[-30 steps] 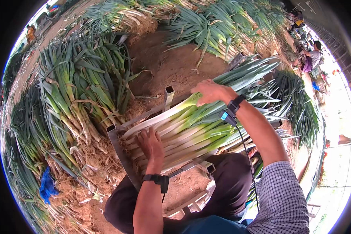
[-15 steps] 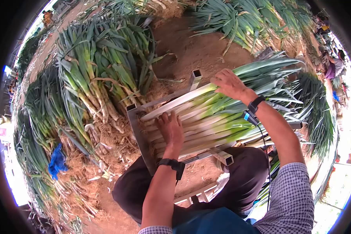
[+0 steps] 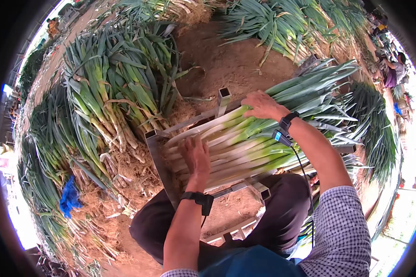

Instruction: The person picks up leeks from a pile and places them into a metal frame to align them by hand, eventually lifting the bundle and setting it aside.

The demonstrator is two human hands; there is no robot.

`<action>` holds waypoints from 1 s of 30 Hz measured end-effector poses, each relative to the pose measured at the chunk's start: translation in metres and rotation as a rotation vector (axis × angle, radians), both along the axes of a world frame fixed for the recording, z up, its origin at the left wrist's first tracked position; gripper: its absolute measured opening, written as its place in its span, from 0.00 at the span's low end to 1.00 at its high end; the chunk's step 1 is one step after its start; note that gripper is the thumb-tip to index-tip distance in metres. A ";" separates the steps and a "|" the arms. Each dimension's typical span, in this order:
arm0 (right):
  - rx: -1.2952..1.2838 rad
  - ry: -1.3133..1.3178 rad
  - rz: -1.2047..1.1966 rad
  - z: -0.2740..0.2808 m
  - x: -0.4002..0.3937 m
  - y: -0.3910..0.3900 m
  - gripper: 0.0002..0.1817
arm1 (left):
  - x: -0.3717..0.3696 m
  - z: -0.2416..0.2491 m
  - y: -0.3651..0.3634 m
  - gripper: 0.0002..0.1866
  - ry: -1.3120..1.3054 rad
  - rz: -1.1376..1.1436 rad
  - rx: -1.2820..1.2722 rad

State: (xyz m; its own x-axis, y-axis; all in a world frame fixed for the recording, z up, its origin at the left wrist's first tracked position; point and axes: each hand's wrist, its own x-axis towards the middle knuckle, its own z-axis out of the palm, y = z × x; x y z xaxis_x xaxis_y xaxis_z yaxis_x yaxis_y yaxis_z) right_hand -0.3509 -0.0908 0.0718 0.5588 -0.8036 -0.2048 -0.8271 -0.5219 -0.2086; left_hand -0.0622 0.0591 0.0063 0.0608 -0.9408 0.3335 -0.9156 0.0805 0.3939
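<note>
A layer of trimmed leeks (image 3: 222, 154), white stalks to the left and green leaves to the right, lies side by side in a low metal frame (image 3: 161, 168). My left hand (image 3: 196, 157) rests on the white stalks near the frame's left end, fingers apart and holding nothing. At the far edge of the layer, my right hand (image 3: 262, 105) is closed around the outermost leek where white turns green. Its fingertips are partly hidden behind the stalk. The leaves spread out past the frame on the right.
Untrimmed leeks with roots stand in a large bundle (image 3: 120, 87) at left. More leeks (image 3: 272, 27) lie at the back, and another heap (image 3: 376, 134) is on the right. A blue plastic scrap (image 3: 70, 197) sits at lower left. A person (image 3: 395, 71) is at far right.
My right hand has moved slightly left and toward me, with the outermost leek now closer against the others. The left hand has shifted a little left over the stalks.
</note>
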 end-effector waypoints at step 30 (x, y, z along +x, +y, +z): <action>-0.367 0.054 0.188 0.020 0.007 0.071 0.05 | 0.033 -0.021 -0.067 0.16 -0.129 0.073 0.023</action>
